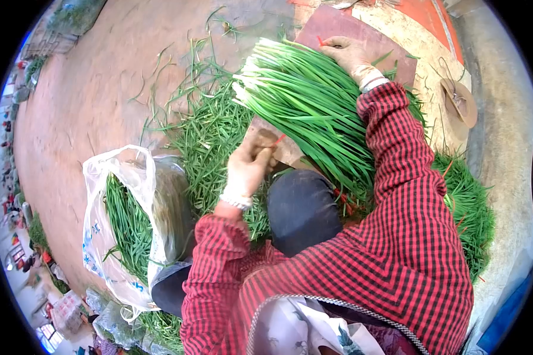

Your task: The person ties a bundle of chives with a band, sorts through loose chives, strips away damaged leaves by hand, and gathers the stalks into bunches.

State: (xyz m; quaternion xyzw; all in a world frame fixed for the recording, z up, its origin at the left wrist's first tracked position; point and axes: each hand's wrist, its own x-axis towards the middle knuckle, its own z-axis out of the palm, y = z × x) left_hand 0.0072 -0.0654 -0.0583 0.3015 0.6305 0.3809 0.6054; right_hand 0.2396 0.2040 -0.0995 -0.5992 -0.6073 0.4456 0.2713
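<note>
A large bundle of garlic chives (314, 94) lies across a board in front of me, pale cut ends toward the upper left. My left hand (249, 165), in a pale, soiled glove, pinches one end of a red tie (280, 139) at the bundle's near edge. At the far edge my right hand (342, 54), gloved too, is closed by the other red end. Whether the tie runs unbroken under the chives is hidden. The reddish-brown board (337, 26) shows beyond the bundle and at its near side.
Loose green trimmings (213, 136) cover the floor left of the bundle. A white plastic bag (95, 195) holding chives stands by my left knee. More chives with red ties (468, 207) lie at my right. A round brown object (459, 102) rests by the wall.
</note>
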